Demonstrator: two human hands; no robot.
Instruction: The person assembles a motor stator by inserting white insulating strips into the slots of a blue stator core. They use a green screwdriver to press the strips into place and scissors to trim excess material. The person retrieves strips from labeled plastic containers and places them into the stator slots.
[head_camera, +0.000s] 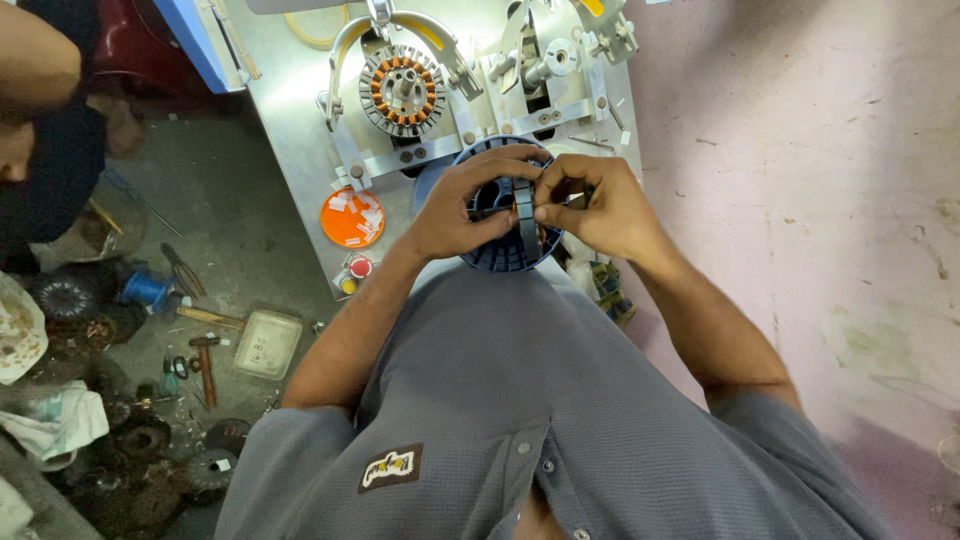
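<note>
At the bottom of the frame we see the grey shirt (520, 400) of the person wearing the camera, both forearms reaching up toward the centre. There our hands meet on a dark blue ribbed stator ring (505, 250), held on edge just above the chest. The left hand (462, 205) curls around the ring's left rim with the thumb hooked into its opening. The right hand (600, 205) pinches a small dark piece against the ring's middle bar between thumb and forefinger; what the piece is we cannot tell.

Left of centre, on the floor, lie a hammer (205, 365), a pale rectangular tray (265, 343), a blue spool (148, 290) and dark wound coils.

Beyond the hands stands the metal worktop (290, 110), carrying an orange disc (352, 218) with white slips on it and a red button (360, 267). Farther up sits a copper-wound stator (402, 90) clamped in a winding fixture. At upper left part of another person shows.
</note>
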